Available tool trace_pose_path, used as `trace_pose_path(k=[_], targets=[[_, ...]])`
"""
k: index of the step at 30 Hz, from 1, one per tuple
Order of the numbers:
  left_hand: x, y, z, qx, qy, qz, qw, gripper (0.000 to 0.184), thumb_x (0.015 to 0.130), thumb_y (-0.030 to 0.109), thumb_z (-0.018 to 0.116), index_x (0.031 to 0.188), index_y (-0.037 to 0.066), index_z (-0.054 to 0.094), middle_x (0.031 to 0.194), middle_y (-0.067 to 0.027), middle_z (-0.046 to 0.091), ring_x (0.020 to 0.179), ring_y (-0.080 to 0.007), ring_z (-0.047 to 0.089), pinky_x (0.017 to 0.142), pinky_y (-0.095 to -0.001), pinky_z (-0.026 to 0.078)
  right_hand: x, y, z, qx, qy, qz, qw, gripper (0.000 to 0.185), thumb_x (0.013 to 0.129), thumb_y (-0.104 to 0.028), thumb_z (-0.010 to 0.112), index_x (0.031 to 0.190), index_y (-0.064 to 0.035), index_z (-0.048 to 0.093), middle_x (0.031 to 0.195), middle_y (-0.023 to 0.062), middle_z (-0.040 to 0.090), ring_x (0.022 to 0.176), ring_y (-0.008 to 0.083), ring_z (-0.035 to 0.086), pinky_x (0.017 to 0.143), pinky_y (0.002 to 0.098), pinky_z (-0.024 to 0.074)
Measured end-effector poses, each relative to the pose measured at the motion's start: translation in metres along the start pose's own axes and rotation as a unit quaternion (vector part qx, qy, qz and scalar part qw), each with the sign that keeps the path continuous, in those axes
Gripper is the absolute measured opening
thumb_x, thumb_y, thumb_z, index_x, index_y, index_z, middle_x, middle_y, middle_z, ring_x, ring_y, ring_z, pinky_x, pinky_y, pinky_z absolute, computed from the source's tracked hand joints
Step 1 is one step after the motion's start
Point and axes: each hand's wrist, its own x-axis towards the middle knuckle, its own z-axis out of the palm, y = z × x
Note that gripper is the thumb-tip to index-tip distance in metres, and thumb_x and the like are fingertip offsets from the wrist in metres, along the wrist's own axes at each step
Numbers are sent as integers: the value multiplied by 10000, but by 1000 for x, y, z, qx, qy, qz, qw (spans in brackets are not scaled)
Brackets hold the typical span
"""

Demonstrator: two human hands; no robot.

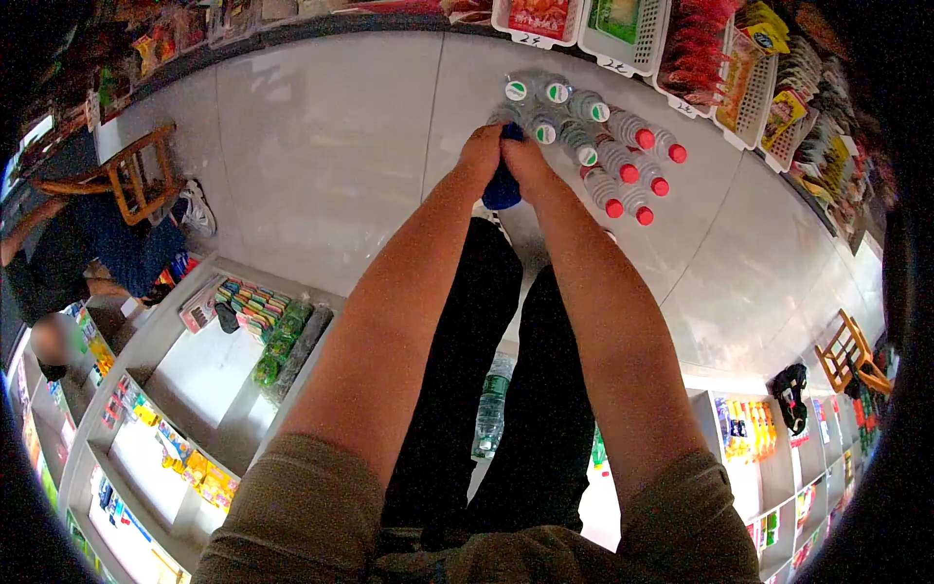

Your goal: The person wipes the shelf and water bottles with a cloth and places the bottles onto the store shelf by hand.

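Note:
My left hand [480,152] and my right hand [525,162] are close together in front of me, fingers closed around a dark blue, cloth-like item [502,189]. Its exact kind is hard to make out, and my fingertips are partly hidden. Just beyond and to the right of my hands, several clear plastic bottles stand on the floor in a tight group. Those nearest my hands have white-and-green caps, such as one green-capped bottle [590,105]. Farther right are bottles with red caps, such as one red-capped bottle [623,125].
White baskets [616,66] of packaged snacks line the far edge. Grey floor tiles [321,146] spread around me. A clear bottle with a green label [491,409] shows between my legs. Shelves [224,419], a wooden chair [146,180] and a seated person [68,243] are at left.

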Motion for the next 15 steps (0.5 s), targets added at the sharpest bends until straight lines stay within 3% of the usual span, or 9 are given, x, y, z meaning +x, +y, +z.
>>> trace_pose_path(k=[2, 4, 5, 6, 7, 9, 11, 13, 15], targets=[[-11, -7, -1, -24, 12, -9, 1000, 430, 948, 324, 375, 1243, 71, 559, 1263, -190, 532, 1137, -348, 525, 964, -371, 400, -7, 2, 1, -101, 35, -28, 994, 353, 810, -271, 581, 1062, -28, 617, 1034, 149, 656, 946, 258, 617, 832, 376, 476], [-29, -16, 2, -140, 2, -180, 974, 449, 957, 340, 355, 1285, 84, 524, 1285, -181, 519, 1165, -351, 507, 981, -385, 387, -23, 6, 2, -235, 11, -22, 972, 390, 792, -277, 572, 1094, -33, 614, 1057, 205, 653, 992, 329, 627, 844, 404, 480], [-38, -26, 6, -140, 2, -178, 974, 449, 957, 340, 355, 1285, 84, 524, 1285, -181, 519, 1165, -351, 507, 981, -385, 387, -26, 3, 2, -194, -3, 10, 981, 363, 805, -248, 607, 1112, -53, 602, 945, 110, 648, 836, 254, 625, 773, 383, 483], [-57, -24, 10, -135, 40, -186, 972, 464, 959, 345, 346, 1294, 65, 505, 1284, -190, 518, 1174, -355, 500, 986, -390, 380, -63, -13, 10, -356, 38, -51, 932, 422, 805, -279, 593, 1154, -43, 592, 1019, 170, 664, 912, 332, 638, 822, 385, 475], [-77, -23, 12, -130, 78, -194, 969, 481, 961, 349, 338, 1303, 46, 486, 1283, -198, 517, 1183, -358, 492, 991, -396, 373, -74, -23, 12, -369, 28, -38, 928, 438, 803, -294, 583, 1161, -42, 591, 1071, 202, 644, 986, 356, 614, 858, 388, 462], [-113, -16, 17, -186, 102, -170, 962, 496, 961, 349, 340, 1282, -4, 477, 1282, -233, 509, 1195, -366, 482, 999, -400, 362, -101, -27, 14, -397, 19, -22, 917, 447, 793, -310, 570, 1152, -45, 600, 1120, 236, 623, 1071, 385, 581, 902, 403, 448], [-137, 3, 9, -141, 96, -119, 978, 444, 958, 284, 356, 1230, -37, 497, 1235, -271, 519, 1139, -405, 510, 963, -416, 402, -143, -16, 17, -423, 13, -7, 906, 429, 777, -311, 569, 1117, -56, 621, 1101, 237, 627, 1061, 401, 578, 900, 428, 454], [-175, -17, 13, 171, 14, -13, 985, 350, 930, 181, 388, 1166, -43, 517, 1149, -275, 545, 1061, -421, 538, 916, -445, 446, -178, -51, 16, -449, -2, 2, 894, 407, 761, -303, 572, 1092, -75, 635, 1081, 235, 632, 1032, 411, 588, 884, 447, 464], [-198, -25, 18, 137, 47, 44, 988, 285, 881, 107, 422, 1085, -49, 545, 1077, -275, 557, 976, -432, 560, 890, -465, 468, -212, -58, 13, -490, -32, 7, 871, 384, 745, -280, 575, 1071, -91, 647, 1067, 237, 634, 1016, 409, 596, 873, 455, 469]])
